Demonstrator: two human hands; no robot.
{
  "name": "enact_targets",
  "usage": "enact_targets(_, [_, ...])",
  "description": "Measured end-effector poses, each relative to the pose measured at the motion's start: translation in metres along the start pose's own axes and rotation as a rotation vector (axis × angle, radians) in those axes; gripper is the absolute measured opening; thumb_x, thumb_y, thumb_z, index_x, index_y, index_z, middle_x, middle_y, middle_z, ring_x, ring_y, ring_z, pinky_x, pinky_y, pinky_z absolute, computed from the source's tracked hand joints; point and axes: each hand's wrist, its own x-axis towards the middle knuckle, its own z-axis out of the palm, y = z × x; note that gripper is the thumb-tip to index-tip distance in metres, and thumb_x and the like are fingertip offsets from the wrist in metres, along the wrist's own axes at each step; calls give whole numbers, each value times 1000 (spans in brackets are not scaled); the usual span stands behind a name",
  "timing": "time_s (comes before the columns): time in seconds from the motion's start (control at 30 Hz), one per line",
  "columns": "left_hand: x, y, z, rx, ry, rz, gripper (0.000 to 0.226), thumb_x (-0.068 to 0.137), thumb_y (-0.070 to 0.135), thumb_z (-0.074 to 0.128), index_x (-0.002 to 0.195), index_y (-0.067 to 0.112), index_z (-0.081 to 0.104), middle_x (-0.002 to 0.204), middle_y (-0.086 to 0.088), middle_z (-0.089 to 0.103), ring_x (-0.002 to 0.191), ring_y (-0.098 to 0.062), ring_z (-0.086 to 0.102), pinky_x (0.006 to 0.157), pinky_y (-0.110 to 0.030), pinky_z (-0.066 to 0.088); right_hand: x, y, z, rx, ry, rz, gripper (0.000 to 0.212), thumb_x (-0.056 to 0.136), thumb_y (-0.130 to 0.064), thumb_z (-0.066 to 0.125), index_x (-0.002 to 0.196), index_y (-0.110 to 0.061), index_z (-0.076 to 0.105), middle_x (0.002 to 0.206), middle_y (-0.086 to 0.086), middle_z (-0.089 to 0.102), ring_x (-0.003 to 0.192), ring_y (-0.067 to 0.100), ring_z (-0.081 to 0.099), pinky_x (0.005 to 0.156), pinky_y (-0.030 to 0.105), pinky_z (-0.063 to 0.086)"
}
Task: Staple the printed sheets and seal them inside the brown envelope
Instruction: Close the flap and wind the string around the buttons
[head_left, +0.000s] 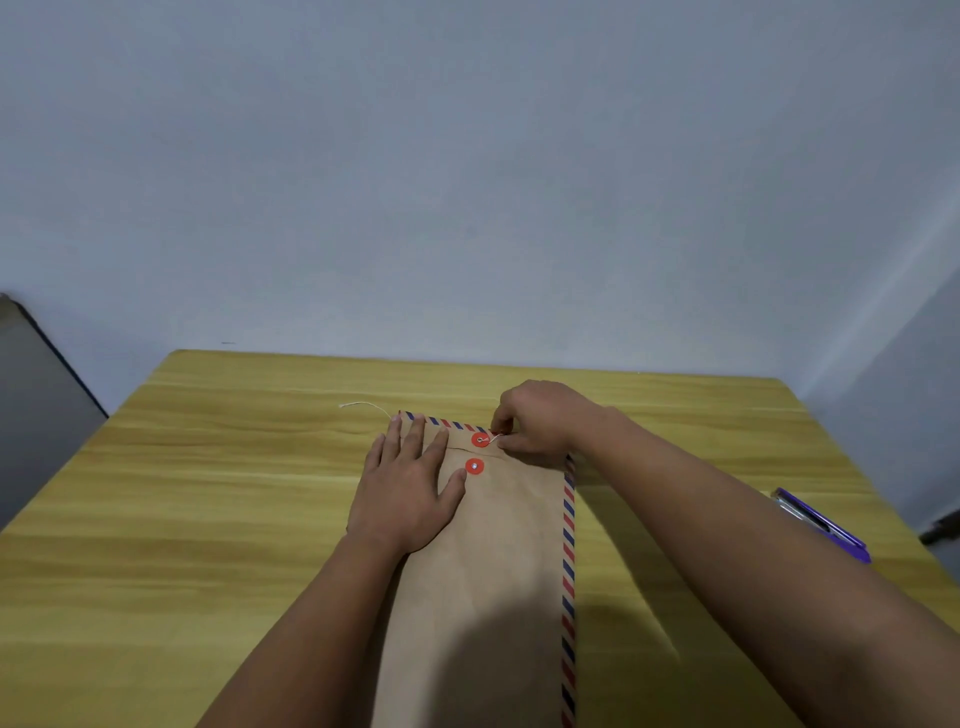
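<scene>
Your left hand (410, 493) lies flat, fingers spread, pinning the brown envelope (498, 571) lengthwise on the table (208, 493). Your right hand (540, 423) pinches the string (491, 440) beside the upper red button (480, 440) (lower button (474, 466) just nearer you).

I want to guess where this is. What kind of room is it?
Probably a plain home or office desk: a wooden table against a bare wall, with a brown envelope and a purple stapler on it.

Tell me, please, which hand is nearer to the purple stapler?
Right. The right hand pinches string at the envelope's top, left of the purple stapler; the left hand lies farther left.
</scene>
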Motion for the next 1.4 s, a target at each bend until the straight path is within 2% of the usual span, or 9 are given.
enact_targets(0.13, [0, 0, 1, 9, -6, 3, 75, 95, 68, 20, 159, 29, 26, 169, -5, 15, 157, -27, -3, 126, -45, 6, 9, -8, 5, -233, 55, -89, 24, 91, -28, 52, 87, -21, 75, 83, -1, 71, 78, 26, 66, 65, 35, 54])
enact_targets(0.27, [0, 0, 1, -10, -1, -2, 75, 95, 68, 21, 159, 29, 27, 169, -5, 16, 157, -26, -3, 126, -45, 6, 9, -11, 6, -279, 86, -145, 20, 94, -27, 50, 85, -18, 66, 81, -1, 65, 73, 25, 60, 62, 34, 45])
enact_targets(0.43, [1, 0, 1, -8, -4, 1, 73, 96, 67, 23, 159, 29, 26, 169, -5, 16, 157, -27, -3, 126, -45, 6, 2, 4, 5, 249, 205, 160, 7, 81, -27, 60, 76, -22, 61, 78, -8, 67, 79, 17, 62, 66, 35, 48])
enact_targets(0.57, [-1, -1, 2, -17, 13, 3, 73, 96, 66, 26, 158, 28, 28, 168, -6, 19, 157, -29, 0, 126, -46, 8, -8, 25, 2, 385, 321, 374, 8, 83, -25, 68, 77, -20, 65, 81, -8, 70, 82, 17, 66, 75, 39, 57])
enact_targets(0.8, [0, 0, 2, -26, 22, 9, 74, 95, 66, 26, 159, 27, 27, 168, -7, 21, 157, -30, 1, 126, -47, 9, -21, 39, -3, 668, 605, 662, 10, 81, -24, 71, 76, -18, 65, 77, -6, 71, 78, 19, 69, 73, 38, 58])
enact_targets(1.03, [0, -1, 4, -33, 30, 2, 75, 95, 67, 26, 158, 27, 28, 168, -6, 21, 157, -28, 0, 126, -46, 11, -22, 32, -20, 1142, 735, 575, 11, 80, -9, 79, 77, -8, 68, 84, 6, 80, 87, 15, 78, 77, 24, 55])
enact_targets(1.17, [1, -1, 4, -39, 37, 3, 75, 95, 67, 27, 157, 26, 30, 167, -7, 23, 157, -29, 1, 125, -47, 12, -23, 21, -29, 1320, 707, 464, 10, 84, 0, 73, 81, -7, 68, 87, 9, 82, 81, 6, 78, 63, 8, 48])
enact_targets(1.27, [1, -1, 4, -34, 29, -1, 75, 95, 66, 27, 158, 26, 29, 167, -6, 22, 157, -29, 1, 125, -46, 12, -21, 18, -29, 1297, 746, 474, 9, 83, -1, 77, 80, -7, 71, 90, 11, 80, 74, 4, 73, 64, 11, 49])
enact_targets(1.4, [1, -1, 3, -29, 19, -3, 75, 94, 67, 25, 158, 27, 27, 168, -5, 20, 157, -29, 0, 126, -46, 11, -20, 19, -29, 1230, 786, 518, 2, 81, 1, 75, 83, 1, 74, 90, 13, 79, 84, 14, 72, 77, 23, 56])
